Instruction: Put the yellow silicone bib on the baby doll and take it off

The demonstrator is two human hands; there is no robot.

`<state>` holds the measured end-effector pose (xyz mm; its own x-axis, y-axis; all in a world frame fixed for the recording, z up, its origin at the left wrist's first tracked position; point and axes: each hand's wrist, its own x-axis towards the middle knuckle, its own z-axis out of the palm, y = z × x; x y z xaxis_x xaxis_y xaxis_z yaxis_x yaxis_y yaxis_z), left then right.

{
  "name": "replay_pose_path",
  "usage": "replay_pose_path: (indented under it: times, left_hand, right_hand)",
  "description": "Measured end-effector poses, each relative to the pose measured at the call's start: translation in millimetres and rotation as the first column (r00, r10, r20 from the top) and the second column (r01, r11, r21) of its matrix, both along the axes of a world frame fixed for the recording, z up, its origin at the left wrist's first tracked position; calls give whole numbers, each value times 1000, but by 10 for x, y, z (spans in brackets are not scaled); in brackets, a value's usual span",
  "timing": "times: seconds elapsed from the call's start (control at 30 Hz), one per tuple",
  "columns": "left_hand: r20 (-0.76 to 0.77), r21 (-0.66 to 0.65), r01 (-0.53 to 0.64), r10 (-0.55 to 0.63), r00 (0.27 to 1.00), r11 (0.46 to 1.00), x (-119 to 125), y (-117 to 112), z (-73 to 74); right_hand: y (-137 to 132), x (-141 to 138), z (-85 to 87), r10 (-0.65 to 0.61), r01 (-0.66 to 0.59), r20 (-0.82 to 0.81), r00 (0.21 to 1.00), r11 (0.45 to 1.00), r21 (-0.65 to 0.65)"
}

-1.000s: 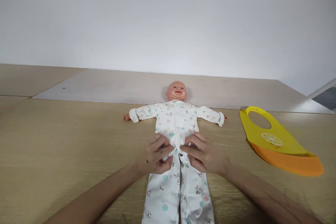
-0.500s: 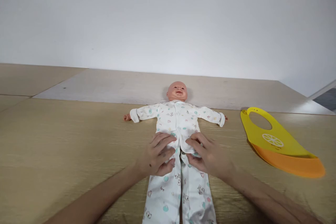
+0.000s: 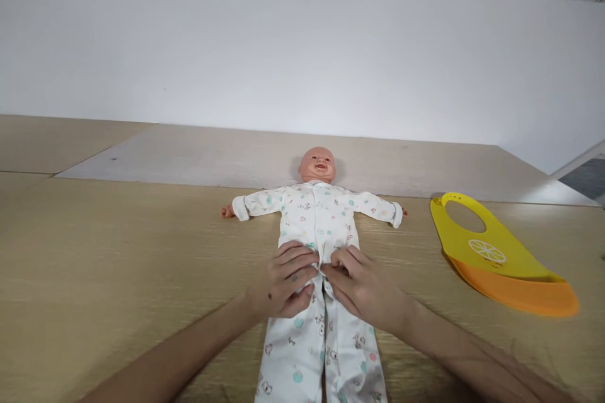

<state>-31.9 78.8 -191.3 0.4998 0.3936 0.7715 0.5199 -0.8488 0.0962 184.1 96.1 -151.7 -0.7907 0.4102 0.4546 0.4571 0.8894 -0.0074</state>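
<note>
A baby doll (image 3: 317, 164) lies on its back with its arms stretched out to the sides. It wears a white printed baby shirt (image 3: 316, 208) and matching trousers (image 3: 295, 352), whose lower ends run out of view. My left hand (image 3: 289, 280) rests over the shirt's lower front, fingers curved and thumb apart from them. Across the front opening, my right hand (image 3: 362, 280) is closed in a pinch at the shirt's hem edge near the middle. The pinched cloth is partly hidden by the fingers.
To the right lies a yellow bib (image 3: 489, 236) with an orange catch pocket (image 3: 529, 293). The wooden table (image 3: 118, 264) meets a paler strip (image 3: 212, 154) at the back, with a white partition (image 3: 283, 56) behind it.
My right hand has moved left toward the shirt's middle and closed on the hem edge. The left hand has hardly moved. The view has shifted slightly.
</note>
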Motion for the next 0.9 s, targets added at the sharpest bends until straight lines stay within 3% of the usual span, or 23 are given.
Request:
replay_pose_path:
  times: [0.17,0.33,0.43,0.5,0.57,0.63,0.67,0.77,0.9]
  left_hand:
    - [-22,41,-52,53,998,998,-11,-15,15]
    - [-74,2,-63,63,995,998,-15,-35,53]
    - [-57,-3,-41,41,998,999,-34,-43,59]
    - [-25,-17,-54,53,998,998,-71,-30,61]
    - [42,-40,-114,115,992,993,-138,15,58]
    - [123,-90,-224,234,964,970,-234,99,39]
    - [155,-118,-284,300,941,952,-290,152,23]
    - [207,-165,-434,461,863,886,-455,323,-46]
    - [229,-205,-499,537,812,842,-566,452,-122]
  right_hand:
    - [4,40,44,76,-76,11,997,996,-54]
    - [130,163,184,132,-154,-132,982,972,-179]
    - [447,420,224,-41,2,-176,984,976,-219]
    - [771,727,187,-289,251,-142,947,939,-237]
    - [1115,1126,107,-553,515,-54,831,803,-300]
    - [1405,1557,15,-796,776,72,601,558,-294]
    - [1512,1760,-24,-859,854,149,490,440,-277]
    - [1662,2250,-96,-903,940,315,291,208,-272]
    - [1599,2686,-173,-959,915,284,-4,-118,-386]
